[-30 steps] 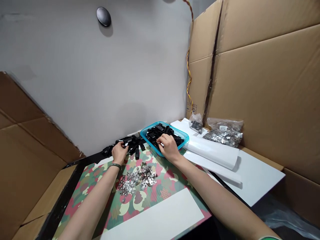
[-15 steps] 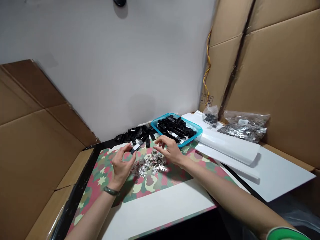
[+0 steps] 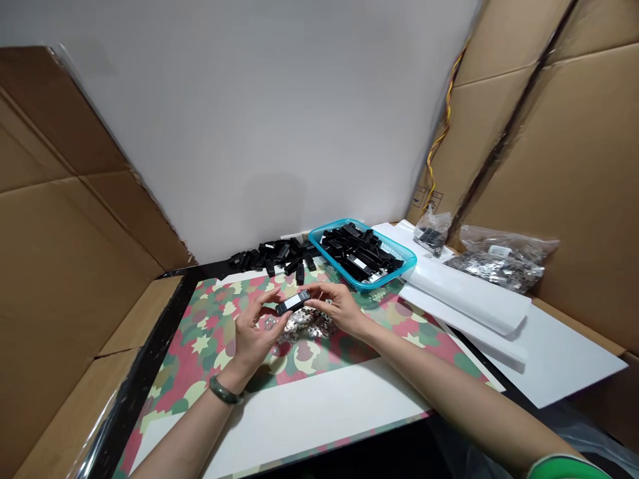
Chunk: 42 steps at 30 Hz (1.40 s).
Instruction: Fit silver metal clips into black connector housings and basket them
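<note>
A small black rectangular plastic case point(image 3: 293, 302) with a pale panel on its upper face is held level over the patterned board. My left hand point(image 3: 254, 330) pinches its left end between thumb and fingers. At its right end are the thumb and fingertips of my right hand point(image 3: 340, 307), closed on the case. Whether those fingertips also hold a small metal piece is too small to tell. Below both hands lies a heap of small shiny metal pieces point(image 3: 299, 327), partly hidden by the fingers.
Loose black plastic cases point(image 3: 272, 256) are piled at the back of the board point(image 3: 190, 372). A blue basket point(image 3: 410, 265) full of similar cases stands behind my right hand. To the right are a white roll point(image 3: 474, 299), a bag of metal pieces point(image 3: 504, 266) and cardboard walls point(image 3: 574, 146).
My right hand has come up from the metal heap to the case's right end. The case has moved right and turned more level in my left hand. The camera view has shifted.
</note>
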Each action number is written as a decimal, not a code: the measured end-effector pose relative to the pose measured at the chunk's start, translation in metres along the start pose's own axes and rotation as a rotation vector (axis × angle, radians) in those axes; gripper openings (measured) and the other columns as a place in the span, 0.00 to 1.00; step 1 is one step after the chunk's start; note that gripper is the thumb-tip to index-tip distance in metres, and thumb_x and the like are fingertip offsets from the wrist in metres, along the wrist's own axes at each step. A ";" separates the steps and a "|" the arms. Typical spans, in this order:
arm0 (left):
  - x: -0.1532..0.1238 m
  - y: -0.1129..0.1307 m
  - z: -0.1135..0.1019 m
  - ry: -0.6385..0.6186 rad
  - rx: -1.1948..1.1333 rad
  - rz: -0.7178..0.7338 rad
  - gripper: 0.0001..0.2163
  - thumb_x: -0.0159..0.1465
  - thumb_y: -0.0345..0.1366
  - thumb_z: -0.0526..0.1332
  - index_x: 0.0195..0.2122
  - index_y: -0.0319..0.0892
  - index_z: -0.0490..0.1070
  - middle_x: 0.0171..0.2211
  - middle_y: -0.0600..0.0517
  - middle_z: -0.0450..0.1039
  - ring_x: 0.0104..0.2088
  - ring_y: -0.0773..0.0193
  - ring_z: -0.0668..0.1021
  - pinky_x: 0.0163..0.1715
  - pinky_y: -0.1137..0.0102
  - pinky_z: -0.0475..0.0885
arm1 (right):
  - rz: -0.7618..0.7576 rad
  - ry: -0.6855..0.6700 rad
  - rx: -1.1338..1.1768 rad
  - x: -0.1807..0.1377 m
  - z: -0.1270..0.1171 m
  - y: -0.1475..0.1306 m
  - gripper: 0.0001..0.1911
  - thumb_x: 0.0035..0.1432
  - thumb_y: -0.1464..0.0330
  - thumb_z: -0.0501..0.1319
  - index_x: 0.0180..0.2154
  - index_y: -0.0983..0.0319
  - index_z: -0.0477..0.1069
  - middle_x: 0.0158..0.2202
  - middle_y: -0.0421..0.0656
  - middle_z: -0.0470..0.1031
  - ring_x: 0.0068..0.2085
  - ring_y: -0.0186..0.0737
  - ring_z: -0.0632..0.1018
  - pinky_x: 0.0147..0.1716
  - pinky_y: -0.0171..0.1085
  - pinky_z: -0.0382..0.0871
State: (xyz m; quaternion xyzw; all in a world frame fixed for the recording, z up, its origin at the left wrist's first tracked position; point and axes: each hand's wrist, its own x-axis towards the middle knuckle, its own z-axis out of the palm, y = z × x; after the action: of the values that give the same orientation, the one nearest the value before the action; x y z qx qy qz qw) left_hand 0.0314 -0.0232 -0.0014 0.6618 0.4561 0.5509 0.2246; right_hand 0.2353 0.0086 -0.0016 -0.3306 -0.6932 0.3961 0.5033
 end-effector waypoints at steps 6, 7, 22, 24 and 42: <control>0.001 0.003 0.001 -0.002 0.022 0.019 0.10 0.55 0.38 0.70 0.38 0.43 0.78 0.36 0.47 0.80 0.37 0.57 0.80 0.38 0.64 0.76 | -0.025 -0.002 -0.012 -0.002 0.003 0.001 0.09 0.58 0.64 0.65 0.42 0.58 0.78 0.35 0.42 0.79 0.33 0.40 0.76 0.35 0.38 0.68; 0.001 0.003 0.001 0.007 0.044 0.035 0.09 0.55 0.38 0.70 0.36 0.43 0.78 0.36 0.47 0.80 0.37 0.57 0.80 0.39 0.64 0.76 | -0.028 0.003 -0.031 -0.002 0.002 0.003 0.10 0.58 0.64 0.65 0.42 0.58 0.77 0.35 0.42 0.79 0.34 0.40 0.76 0.34 0.38 0.68; 0.014 -0.023 -0.009 0.140 0.210 0.119 0.08 0.58 0.38 0.67 0.37 0.43 0.78 0.35 0.47 0.78 0.37 0.57 0.78 0.39 0.64 0.74 | -0.125 -0.237 -0.686 0.013 -0.003 0.021 0.03 0.54 0.73 0.68 0.31 0.60 0.79 0.32 0.46 0.73 0.38 0.45 0.69 0.38 0.42 0.62; 0.015 -0.028 -0.008 0.143 0.200 0.120 0.08 0.58 0.38 0.66 0.37 0.42 0.77 0.35 0.47 0.78 0.36 0.59 0.78 0.38 0.65 0.74 | -0.097 -0.275 -0.736 0.017 0.003 0.019 0.04 0.53 0.75 0.68 0.31 0.60 0.79 0.31 0.46 0.73 0.36 0.44 0.69 0.37 0.41 0.60; 0.016 -0.034 -0.007 0.149 0.216 0.225 0.07 0.57 0.34 0.68 0.37 0.41 0.77 0.34 0.48 0.79 0.35 0.60 0.78 0.36 0.66 0.75 | 0.104 -0.441 -0.931 0.021 0.027 0.007 0.04 0.55 0.69 0.69 0.35 0.62 0.78 0.39 0.46 0.74 0.43 0.46 0.72 0.43 0.40 0.59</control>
State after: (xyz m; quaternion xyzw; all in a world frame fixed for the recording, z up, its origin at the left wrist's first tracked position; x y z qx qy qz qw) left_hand 0.0119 0.0058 -0.0183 0.6864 0.4509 0.5679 0.0549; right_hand 0.2042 0.0237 -0.0032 -0.4621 -0.8683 0.1305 0.1245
